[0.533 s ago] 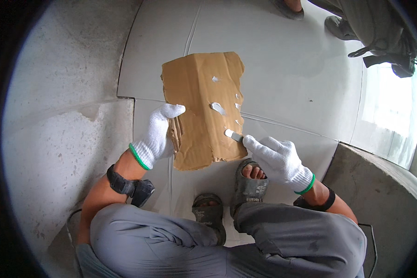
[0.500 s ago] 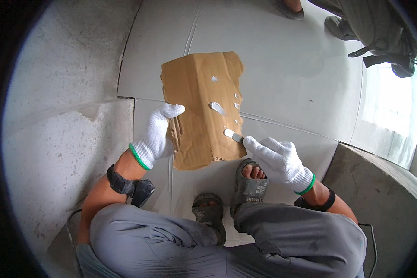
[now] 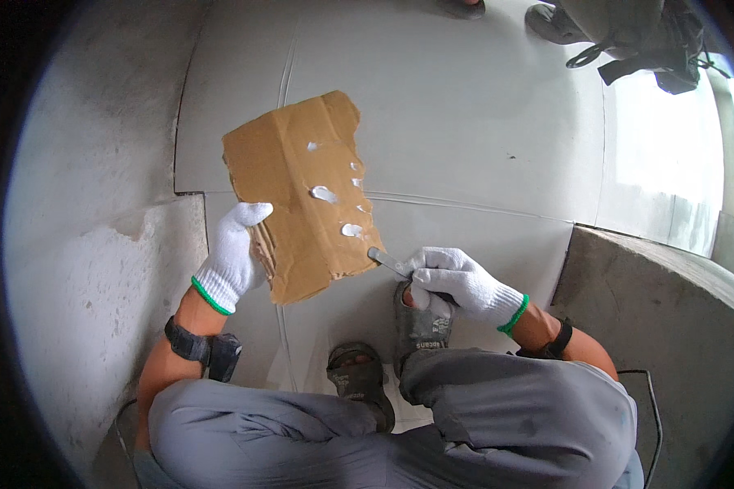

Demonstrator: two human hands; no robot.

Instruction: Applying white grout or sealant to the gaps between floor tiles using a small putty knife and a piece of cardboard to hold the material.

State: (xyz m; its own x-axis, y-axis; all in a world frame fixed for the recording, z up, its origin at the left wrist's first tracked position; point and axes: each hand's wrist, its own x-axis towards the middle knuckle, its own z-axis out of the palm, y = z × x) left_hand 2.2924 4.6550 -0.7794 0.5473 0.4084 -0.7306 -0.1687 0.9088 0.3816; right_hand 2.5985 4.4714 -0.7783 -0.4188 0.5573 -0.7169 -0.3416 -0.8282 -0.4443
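My left hand (image 3: 238, 251), in a white knit glove with a green cuff, grips a torn piece of brown cardboard (image 3: 289, 179) by its left edge, thumb on top. Several dabs of white paste (image 3: 324, 195) lie on the cardboard, mostly toward its right side. In my gloved right hand (image 3: 458, 279) a small metal spatula (image 3: 388, 262) is pinched, its handle mostly hidden in the fingers. The spatula's tip sits at the cardboard's lower right edge, beneath the lowest paste dab (image 3: 351, 231).
Large pale floor tiles (image 3: 457, 138) with visible seams lie beyond the cardboard. A rough concrete wall (image 3: 98, 269) rises at left, a concrete block (image 3: 652, 285) at right. Another person's shoe (image 3: 553, 24) stands at the top right. My sandalled feet (image 3: 359, 371) are below.
The spatula has left a fresh white dab low on the cardboard and drawn back to its lower right edge. In the picture, cardboard and both hands have shifted left, as has the background.
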